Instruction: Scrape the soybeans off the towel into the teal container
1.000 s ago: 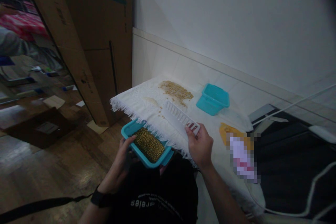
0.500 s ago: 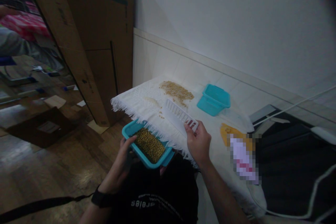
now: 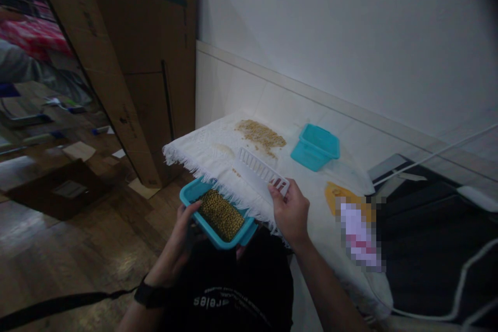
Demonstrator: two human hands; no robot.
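Note:
My left hand [image 3: 182, 236] is closed on the rim of a blue plastic container [image 3: 223, 243], thumb on top and fingers mostly hidden beneath. Round yellowish beans [image 3: 221, 212] fill much of it. The container is below the table's fringed edge, close to my body. In my right hand [image 3: 292, 212], a white slotted plastic piece [image 3: 252, 174] is pinched by its near end. It lies low over the white tablecloth [image 3: 202, 145], beside a few loose beans. Farther back, a spread pile of beans [image 3: 260, 134] rests on the cloth.
A second blue container [image 3: 317, 148] stands near the wall. To the right are a yellow packet [image 3: 346, 199], a black item [image 3: 424, 228] and a white cable [image 3: 462, 290]. A tall cardboard box [image 3: 155, 88] stands left of the table; a flattened carton [image 3: 58, 187] lies on the floor.
My right hand has shifted slightly left with the white slotted piece, bringing it near the few loose beans. My left hand and the container in it stay almost still.

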